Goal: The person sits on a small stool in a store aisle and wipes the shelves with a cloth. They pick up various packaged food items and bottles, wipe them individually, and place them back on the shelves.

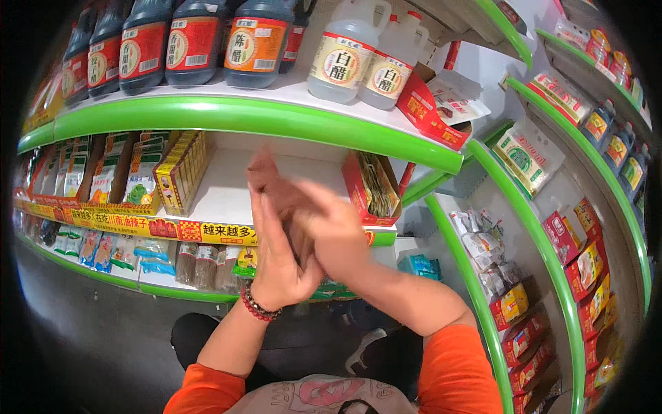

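A brown cloth [284, 194] is bunched between my two hands in front of the middle shelf. My left hand [276, 274], palm turned inward and fingers pointing up, holds the cloth against its palm; beaded bracelets [256, 305] circle that wrist. Blurred by motion, my right hand [336, 235] presses on the cloth from the other side, and its exact finger grip cannot be made out. Behind the hands lies the white board of the middle shelf [222, 178]. A yellow carton [181, 173] stands to the left on it, and a red open box of packets [375, 189] to the right.
Dark vinegar bottles [258, 46] and clear vinegar jugs [341, 62] line the upper shelf above its green edge [248, 116]. Bagged goods [204, 264] fill the lowest shelf. More stocked shelving with a green rim [548, 243] curves along my right. Dark floor [93, 336] shows at lower left.
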Tool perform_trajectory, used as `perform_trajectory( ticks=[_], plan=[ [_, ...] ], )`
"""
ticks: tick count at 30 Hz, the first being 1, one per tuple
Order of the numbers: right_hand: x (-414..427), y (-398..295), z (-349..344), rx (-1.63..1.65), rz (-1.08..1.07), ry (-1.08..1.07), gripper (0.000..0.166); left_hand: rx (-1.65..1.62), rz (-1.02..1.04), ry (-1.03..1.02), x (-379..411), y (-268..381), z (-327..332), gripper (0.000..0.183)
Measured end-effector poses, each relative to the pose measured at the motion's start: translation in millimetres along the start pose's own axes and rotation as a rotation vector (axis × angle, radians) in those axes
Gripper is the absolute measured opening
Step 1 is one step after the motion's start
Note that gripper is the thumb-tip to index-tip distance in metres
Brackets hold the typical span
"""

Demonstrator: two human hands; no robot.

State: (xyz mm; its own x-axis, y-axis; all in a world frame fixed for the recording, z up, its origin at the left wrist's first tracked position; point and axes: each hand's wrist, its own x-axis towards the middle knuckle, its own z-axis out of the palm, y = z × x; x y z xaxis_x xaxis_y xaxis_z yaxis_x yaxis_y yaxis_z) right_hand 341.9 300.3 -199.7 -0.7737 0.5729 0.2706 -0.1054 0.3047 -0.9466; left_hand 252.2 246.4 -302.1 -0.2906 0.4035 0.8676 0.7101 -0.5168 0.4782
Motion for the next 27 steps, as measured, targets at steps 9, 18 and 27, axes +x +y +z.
perform_trajectory(
  ticks=[9,18,27],
  plan=[
    [96,31,-34,-1.193,-1.055,0.377,0.044,0.17,0.11,0.019,11,19,8,0.092],
    [43,63,-138,-1.376,-0.88,0.542,0.058,-0.014,0.105,0.134,23,35,-33,0.079],
    [3,73,-230,-1.433,-0.719,0.628,0.069,0.041,0.449,0.123,112,109,-106,0.076]
  ],
)
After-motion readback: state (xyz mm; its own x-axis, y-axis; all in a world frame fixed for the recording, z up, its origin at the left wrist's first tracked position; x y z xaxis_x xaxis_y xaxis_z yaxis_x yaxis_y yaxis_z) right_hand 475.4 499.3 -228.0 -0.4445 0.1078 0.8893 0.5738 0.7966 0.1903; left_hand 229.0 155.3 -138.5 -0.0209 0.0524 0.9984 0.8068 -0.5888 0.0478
